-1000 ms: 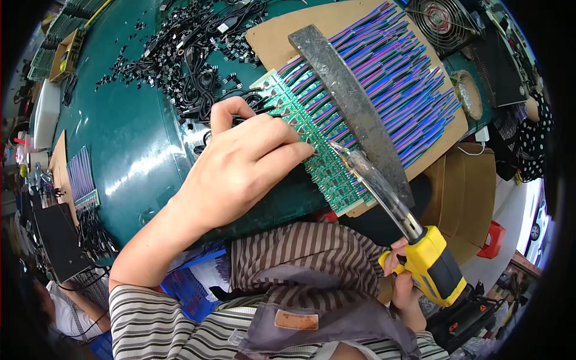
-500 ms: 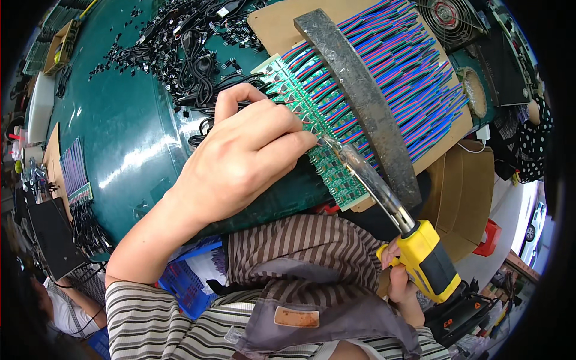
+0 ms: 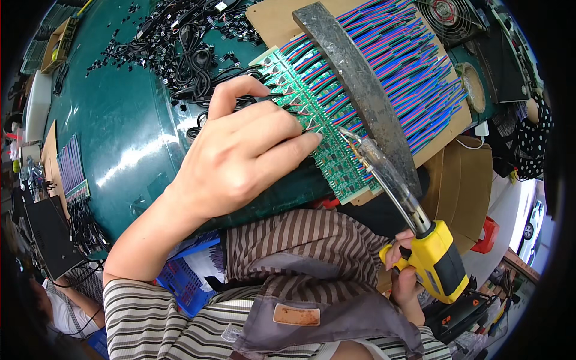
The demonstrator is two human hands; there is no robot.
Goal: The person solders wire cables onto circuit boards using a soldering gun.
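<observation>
My left hand (image 3: 243,150) is bent over the near-left edge of a green circuit board panel (image 3: 336,168), fingers pinched together on a black cable mostly hidden beneath them. Thin bare wire ends show at the fingertips, against the board. My right hand (image 3: 405,285) grips the handle of a yellow and black soldering gun (image 3: 441,261). Its long metal barrel slants up to the left, and the tip is over the panel, a little right of my left fingertips. Rows of blue, red, green and black wires (image 3: 414,90) run from the panel's far side.
A dark metal bar (image 3: 360,78) lies across the wires on a cardboard sheet (image 3: 270,24). Black cables and small connectors (image 3: 192,48) are heaped on the green table (image 3: 114,120). A fan (image 3: 447,15) stands far right, a cardboard box (image 3: 459,198) nearer. Another person sits lower left.
The soldering gun has shifted slightly right and down, its tip moving away from my left fingertips. My left hand stays almost in place, still pinched at the board edge.
</observation>
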